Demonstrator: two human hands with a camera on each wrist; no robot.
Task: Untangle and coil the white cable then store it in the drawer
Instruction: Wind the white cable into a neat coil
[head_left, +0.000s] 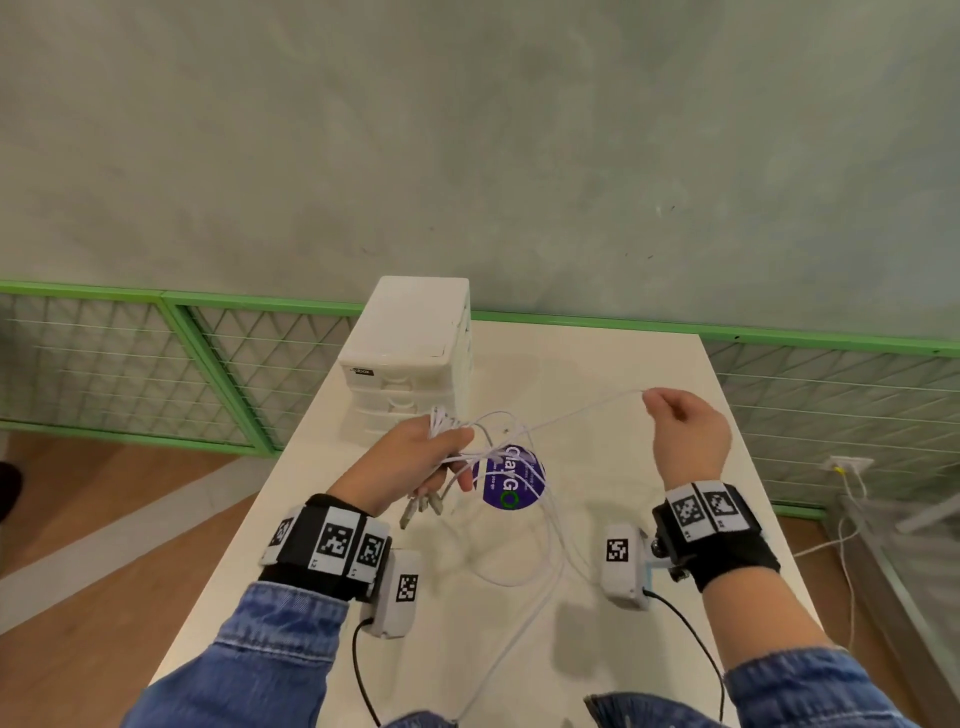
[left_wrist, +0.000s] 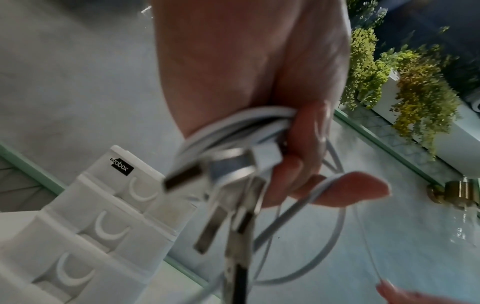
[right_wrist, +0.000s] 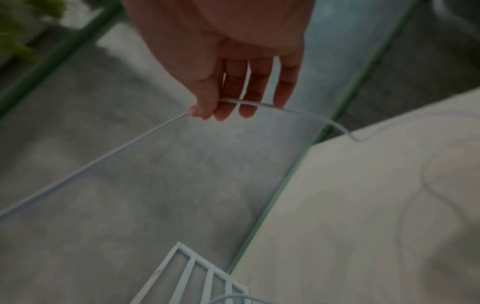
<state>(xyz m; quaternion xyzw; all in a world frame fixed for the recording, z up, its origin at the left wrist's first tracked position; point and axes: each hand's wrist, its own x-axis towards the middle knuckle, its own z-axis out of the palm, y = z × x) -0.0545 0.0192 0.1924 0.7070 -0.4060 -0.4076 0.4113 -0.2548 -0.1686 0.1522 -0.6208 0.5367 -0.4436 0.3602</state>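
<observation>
Blue sleeves (head_left: 249, 660) sit nearest, low in the head view. Far on the left of the table (head_left: 649, 374) stands a white drawer box (head_left: 410, 358), drawers shut. Just right, the left hand (head_left: 415, 457) curls tight round a bunch of white cable (head_left: 561, 415), plugs (head_left: 421, 506) hanging blurry below. One strand runs right to the right hand (head_left: 685, 431), pinched at its fingertips (right_wrist: 200, 111). Loose loops cover part of a purple sticker (head_left: 511, 480).

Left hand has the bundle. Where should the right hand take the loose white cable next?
Regrip the white cable near the left hand, on the taut strand running to the right hand. Come from the right, above the table: that stretch looks straight and clear of the loops.
</observation>
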